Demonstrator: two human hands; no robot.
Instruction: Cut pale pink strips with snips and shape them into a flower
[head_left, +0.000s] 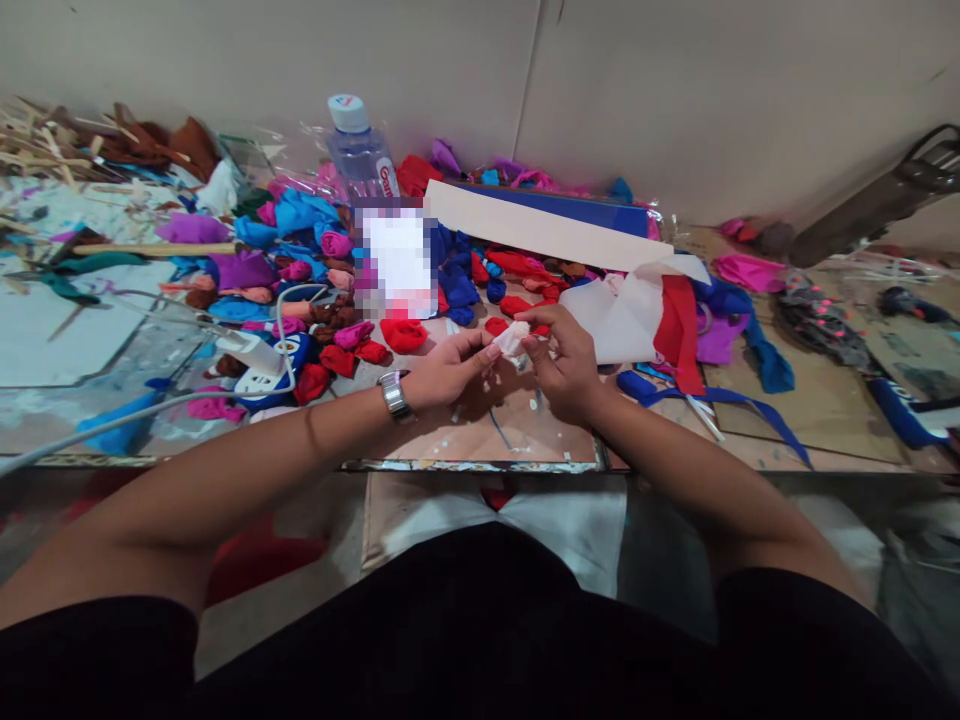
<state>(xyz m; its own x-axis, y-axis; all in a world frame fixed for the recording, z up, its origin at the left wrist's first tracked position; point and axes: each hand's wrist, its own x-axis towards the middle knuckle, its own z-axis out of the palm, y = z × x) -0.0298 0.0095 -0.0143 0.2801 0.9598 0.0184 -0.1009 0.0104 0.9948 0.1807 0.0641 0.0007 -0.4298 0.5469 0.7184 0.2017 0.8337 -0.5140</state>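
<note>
A small pale pink piece of cloth [511, 341] is held between both hands above the front part of the table [540, 425]. My left hand [452, 368], below a silver wristwatch [394, 394], pinches its left side with thumb and fingers. On its right side, my right hand [562, 362] has its thumb and fingers closed on the same cloth. Thin pale strands hang under it. Just left of my left hand lies a red cloth bundle [403, 335].
Colourful cloth bundles cover the left and middle, around a bottle [360, 155] and a power strip [271, 372] with a cable. A long cream strip [547, 227], white sheets [619, 315] and red cloth [678, 335] lie right. Pliers [64, 275] rest far left.
</note>
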